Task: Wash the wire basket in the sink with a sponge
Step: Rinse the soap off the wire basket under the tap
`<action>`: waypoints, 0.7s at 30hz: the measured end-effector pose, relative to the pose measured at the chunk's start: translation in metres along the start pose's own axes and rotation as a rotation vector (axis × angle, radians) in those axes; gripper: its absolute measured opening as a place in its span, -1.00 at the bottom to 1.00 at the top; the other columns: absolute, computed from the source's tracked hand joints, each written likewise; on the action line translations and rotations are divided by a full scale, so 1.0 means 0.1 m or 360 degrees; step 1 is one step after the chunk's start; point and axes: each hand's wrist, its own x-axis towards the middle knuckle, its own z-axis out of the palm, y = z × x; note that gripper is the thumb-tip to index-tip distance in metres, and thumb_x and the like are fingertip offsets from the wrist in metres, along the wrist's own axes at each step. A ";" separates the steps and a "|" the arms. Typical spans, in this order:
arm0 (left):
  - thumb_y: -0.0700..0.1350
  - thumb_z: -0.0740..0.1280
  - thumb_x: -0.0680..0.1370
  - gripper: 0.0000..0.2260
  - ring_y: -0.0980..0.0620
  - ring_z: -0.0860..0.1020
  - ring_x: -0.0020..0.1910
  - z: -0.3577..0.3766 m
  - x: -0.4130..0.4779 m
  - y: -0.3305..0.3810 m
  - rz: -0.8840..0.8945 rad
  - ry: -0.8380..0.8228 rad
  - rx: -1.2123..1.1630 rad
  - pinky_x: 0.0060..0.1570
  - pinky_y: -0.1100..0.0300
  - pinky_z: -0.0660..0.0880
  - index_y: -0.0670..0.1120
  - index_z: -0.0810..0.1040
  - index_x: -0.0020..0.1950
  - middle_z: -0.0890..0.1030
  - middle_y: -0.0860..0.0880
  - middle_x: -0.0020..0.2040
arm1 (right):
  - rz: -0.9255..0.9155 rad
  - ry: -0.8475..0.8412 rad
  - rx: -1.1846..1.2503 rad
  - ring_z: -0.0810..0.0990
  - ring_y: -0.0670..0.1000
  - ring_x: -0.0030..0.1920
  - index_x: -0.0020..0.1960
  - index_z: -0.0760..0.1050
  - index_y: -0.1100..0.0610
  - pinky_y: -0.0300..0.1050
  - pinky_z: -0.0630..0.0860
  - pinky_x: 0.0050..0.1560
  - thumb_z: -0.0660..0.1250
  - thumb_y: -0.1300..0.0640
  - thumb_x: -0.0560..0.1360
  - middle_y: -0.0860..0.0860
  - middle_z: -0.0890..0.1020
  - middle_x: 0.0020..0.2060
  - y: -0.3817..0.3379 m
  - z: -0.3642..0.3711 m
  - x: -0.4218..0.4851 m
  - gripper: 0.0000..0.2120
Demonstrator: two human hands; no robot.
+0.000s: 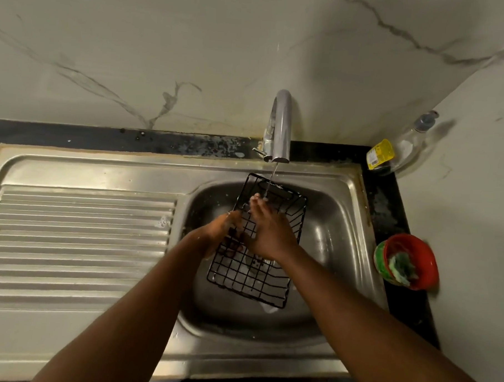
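Over the sink basin, we hold the one wire basket tilted, its far end raised toward the tap. Our left hand is clenched on the basket's left rim, fingers threaded through the grid. Our right hand lies flat and unclenched against the mesh, fingertips reaching into the water stream; it grasps nothing.

One tap runs onto the basket's upper end. One sponge sits in one red bowl on the desk, well apart to the right, so neither hand carries it. We judge that scrubbing is finished or paused and rinsing is under way; the lower half of the basket is not under the stream, and shutting off the water remains. One clear bottle stands in the corner.
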 end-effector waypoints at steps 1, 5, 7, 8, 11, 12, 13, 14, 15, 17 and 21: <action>0.12 0.09 0.74 -0.68 -0.17 0.60 0.03 0.00 0.01 0.01 0.0009 0.0010 0.0003 -0.09 0.04 0.55 -0.06 0.51 0.18 0.60 -0.25 0.15 | 0.0142 -0.0018 -0.0002 -0.20 0.05 0.66 0.69 -0.22 -0.02 0.24 -0.10 0.59 0.14 -0.44 0.55 -0.07 -0.21 0.67 0.00 -0.02 -0.01 -0.06; 0.05 0.09 0.73 -0.71 -0.13 0.54 0.08 0.05 0.05 0.08 0.0074 -0.0009 0.0077 0.04 -0.02 0.51 -0.05 0.54 0.07 0.56 -0.23 0.22 | 0.0588 0.0037 0.0275 -0.37 0.07 0.62 0.66 -0.32 0.01 0.24 -0.17 0.61 0.06 -0.37 0.62 -0.04 -0.33 0.63 -0.27 0.00 0.02 -0.13; 0.02 0.10 0.73 -0.75 -0.06 0.51 0.07 0.08 0.03 0.10 0.0095 0.0035 0.0020 0.04 0.00 0.48 -0.02 0.53 0.05 0.54 -0.18 0.19 | 0.0607 -0.0027 0.0294 -0.39 0.14 0.61 0.66 -0.34 0.08 0.20 -0.19 0.63 0.09 -0.28 0.65 0.03 -0.37 0.61 -0.40 0.03 0.07 -0.14; 0.02 0.11 0.73 -0.75 -0.04 0.51 0.06 0.08 0.02 0.10 0.0088 0.0080 -0.0039 0.07 -0.01 0.47 -0.01 0.55 0.07 0.55 -0.16 0.17 | 0.0470 -0.0078 0.0309 -0.34 0.18 0.63 0.67 -0.27 0.09 0.17 -0.15 0.64 0.18 -0.21 0.65 0.06 -0.32 0.63 -0.43 0.07 0.08 -0.14; 0.06 0.16 0.69 -0.71 -0.16 0.59 0.11 0.01 0.03 0.01 -0.0013 0.0186 -0.0230 0.13 -0.10 0.53 -0.06 0.58 0.20 0.61 -0.23 0.19 | -0.0060 -0.0248 0.0772 0.11 0.01 0.61 0.64 0.16 -0.08 -0.06 0.20 0.56 0.47 0.02 0.55 -0.03 0.11 0.65 -0.43 -0.02 -0.07 -0.24; 0.07 0.17 0.68 -0.68 -0.21 0.61 0.11 -0.02 0.02 -0.03 -0.0059 0.0168 -0.0255 0.07 -0.09 0.56 -0.08 0.56 0.25 0.62 -0.26 0.20 | -0.0074 -0.0295 0.0890 0.23 -0.10 0.53 0.58 0.28 -0.12 -0.11 0.30 0.48 0.48 0.07 0.55 -0.09 0.25 0.59 -0.36 -0.08 -0.11 -0.32; 0.06 0.18 0.66 -0.66 -0.24 0.62 0.09 -0.04 0.01 -0.06 -0.0108 0.0128 -0.0279 0.00 -0.08 0.58 -0.11 0.54 0.28 0.63 -0.27 0.19 | -0.0002 -0.0277 0.0921 0.36 -0.14 0.43 0.50 0.42 -0.10 -0.14 0.40 0.39 0.46 0.11 0.56 -0.12 0.40 0.49 -0.28 -0.14 -0.13 -0.46; 0.06 0.19 0.64 -0.65 -0.28 0.63 0.08 -0.04 0.00 -0.09 -0.0162 0.0090 -0.0305 -0.03 -0.08 0.58 -0.14 0.51 0.29 0.64 -0.29 0.17 | 0.0110 -0.0179 0.0874 0.51 -0.12 0.33 0.37 0.55 -0.06 -0.14 0.50 0.29 0.43 0.14 0.58 -0.09 0.55 0.37 -0.21 -0.18 -0.12 -0.62; 0.06 0.19 0.63 -0.64 -0.32 0.64 0.08 -0.03 -0.02 -0.11 -0.0202 0.0069 -0.0324 -0.02 -0.09 0.58 -0.15 0.49 0.28 0.65 -0.32 0.16 | 0.0212 -0.0027 0.0790 0.63 -0.09 0.18 0.23 0.62 -0.03 -0.12 0.60 0.15 0.41 0.14 0.59 -0.07 0.65 0.21 -0.17 -0.19 -0.07 -0.77; 0.06 0.19 0.63 -0.64 -0.37 0.65 0.12 -0.01 -0.03 -0.12 -0.0237 0.0049 -0.0354 0.04 -0.13 0.58 -0.16 0.46 0.29 0.65 -0.37 0.18 | 0.0304 0.0373 0.0590 0.66 -0.06 -0.06 0.04 0.61 0.00 -0.08 0.67 -0.08 0.43 0.13 0.56 -0.06 0.67 -0.04 -0.10 -0.22 0.01 -0.92; 0.07 0.19 0.65 -0.69 -0.39 0.63 0.17 0.00 -0.03 -0.06 -0.0226 -0.0009 -0.0334 0.12 -0.19 0.55 -0.13 0.45 0.24 0.62 -0.39 0.24 | 0.0373 0.0865 -0.0149 0.48 0.07 0.27 0.32 0.46 0.01 0.07 0.50 0.24 0.51 0.04 0.45 0.03 0.54 0.24 0.01 -0.37 0.08 -0.52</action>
